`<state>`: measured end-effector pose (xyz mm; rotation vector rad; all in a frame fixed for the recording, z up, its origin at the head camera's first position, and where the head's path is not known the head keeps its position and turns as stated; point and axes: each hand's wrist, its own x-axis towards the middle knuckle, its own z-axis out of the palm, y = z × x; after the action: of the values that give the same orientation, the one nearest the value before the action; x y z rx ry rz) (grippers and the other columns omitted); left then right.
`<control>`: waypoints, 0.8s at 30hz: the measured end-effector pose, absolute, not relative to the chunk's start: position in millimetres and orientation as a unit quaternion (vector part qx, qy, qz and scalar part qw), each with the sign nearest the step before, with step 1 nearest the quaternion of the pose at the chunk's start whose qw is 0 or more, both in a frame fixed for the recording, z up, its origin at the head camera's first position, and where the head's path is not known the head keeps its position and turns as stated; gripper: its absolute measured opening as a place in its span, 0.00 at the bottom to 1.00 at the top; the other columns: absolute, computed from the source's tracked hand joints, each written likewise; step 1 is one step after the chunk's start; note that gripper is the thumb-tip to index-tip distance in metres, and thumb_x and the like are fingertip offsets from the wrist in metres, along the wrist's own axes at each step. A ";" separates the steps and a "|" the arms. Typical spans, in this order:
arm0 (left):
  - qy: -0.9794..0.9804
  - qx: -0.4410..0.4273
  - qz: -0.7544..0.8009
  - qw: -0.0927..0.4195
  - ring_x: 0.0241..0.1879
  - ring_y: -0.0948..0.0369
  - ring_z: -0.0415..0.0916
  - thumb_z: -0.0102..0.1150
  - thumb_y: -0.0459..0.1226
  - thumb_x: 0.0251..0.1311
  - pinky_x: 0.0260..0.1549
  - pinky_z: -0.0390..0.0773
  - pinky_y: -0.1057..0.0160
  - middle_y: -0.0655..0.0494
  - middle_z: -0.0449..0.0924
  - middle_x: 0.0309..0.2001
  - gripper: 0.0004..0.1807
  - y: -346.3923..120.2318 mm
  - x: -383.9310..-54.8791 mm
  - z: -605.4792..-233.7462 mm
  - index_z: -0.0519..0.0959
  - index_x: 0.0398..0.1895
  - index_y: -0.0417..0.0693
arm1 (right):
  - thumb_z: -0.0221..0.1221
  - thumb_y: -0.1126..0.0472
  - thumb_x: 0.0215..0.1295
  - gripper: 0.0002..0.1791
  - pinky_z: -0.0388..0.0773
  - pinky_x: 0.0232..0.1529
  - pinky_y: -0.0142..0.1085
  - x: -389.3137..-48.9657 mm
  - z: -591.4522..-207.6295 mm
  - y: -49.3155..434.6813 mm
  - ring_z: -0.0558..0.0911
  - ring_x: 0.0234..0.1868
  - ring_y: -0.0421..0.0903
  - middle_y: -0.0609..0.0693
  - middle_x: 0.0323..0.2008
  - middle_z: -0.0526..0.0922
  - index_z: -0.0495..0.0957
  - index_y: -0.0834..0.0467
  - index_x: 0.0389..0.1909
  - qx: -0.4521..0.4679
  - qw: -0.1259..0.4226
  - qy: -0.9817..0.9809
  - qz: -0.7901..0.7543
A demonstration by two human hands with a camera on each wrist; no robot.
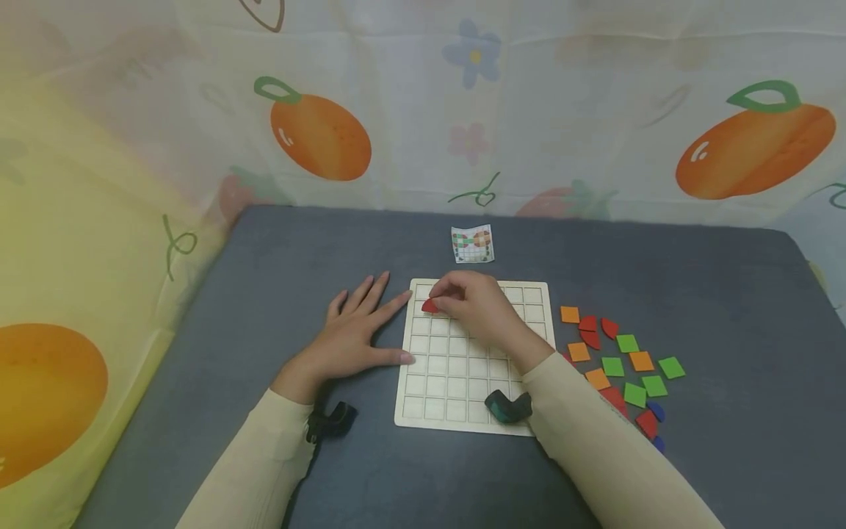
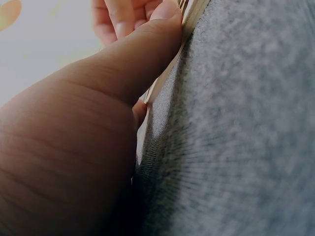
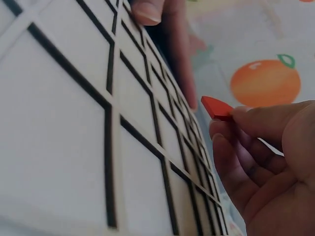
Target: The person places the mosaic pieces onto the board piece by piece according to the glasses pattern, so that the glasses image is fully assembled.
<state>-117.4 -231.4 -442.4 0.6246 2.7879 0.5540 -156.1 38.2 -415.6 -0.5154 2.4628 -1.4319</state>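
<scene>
A pale wooden board (image 1: 436, 386) with a grid of square recesses lies on the grey table. Over its upper left part, my right hand (image 1: 479, 308) pinches a red quarter-circle piece (image 1: 429, 306) between thumb and fingers. The right wrist view shows the red piece (image 3: 215, 108) held by its edge, its corner pointing toward the board. My left hand (image 1: 357, 330) rests on the table with fingers spread, its thumb and index fingertip at the board's left edge. In the left wrist view the thumb (image 2: 142, 51) presses against the board's side.
Right of the board lie loose orange squares (image 1: 570, 314), green squares (image 1: 627, 344), red curved pieces (image 1: 609, 328) and blue pieces (image 1: 656, 411), some partly behind my right sleeve. A small printed pattern card (image 1: 472, 244) lies beyond the board. A fruit-patterned cloth (image 1: 410, 88) hangs behind the table.
</scene>
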 end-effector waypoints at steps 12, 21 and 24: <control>0.949 0.216 0.201 0.108 0.87 0.47 0.28 0.63 0.76 0.60 0.75 0.32 0.30 0.52 0.32 0.90 0.59 -232.6 -116.9 -443.7 0.53 0.90 0.69 | 0.64 0.63 0.79 0.07 0.81 0.54 0.46 -163.4 -428.1 25.6 0.84 0.47 0.46 0.46 0.47 0.86 0.89 0.53 0.50 -0.190 0.144 0.863 -0.446; 0.950 0.214 0.198 0.111 0.87 0.48 0.27 0.66 0.75 0.60 0.75 0.31 0.30 0.52 0.32 0.89 0.59 -232.1 -116.6 -442.5 0.52 0.90 0.69 | 0.65 0.64 0.79 0.08 0.80 0.52 0.45 -162.5 -429.3 26.2 0.81 0.46 0.47 0.46 0.49 0.82 0.88 0.52 0.53 -0.219 0.135 0.859 -0.443; 0.951 0.214 0.194 0.111 0.87 0.48 0.27 0.65 0.75 0.59 0.76 0.31 0.30 0.53 0.31 0.89 0.60 -232.4 -117.3 -443.8 0.52 0.90 0.70 | 0.64 0.65 0.79 0.10 0.79 0.51 0.45 -160.9 -429.5 26.7 0.80 0.44 0.46 0.45 0.51 0.83 0.88 0.51 0.54 -0.231 0.134 0.854 -0.446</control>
<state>-117.3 -232.4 -443.8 0.6285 2.7938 0.5692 -160.9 26.7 -429.5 -0.6704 2.4772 -1.2933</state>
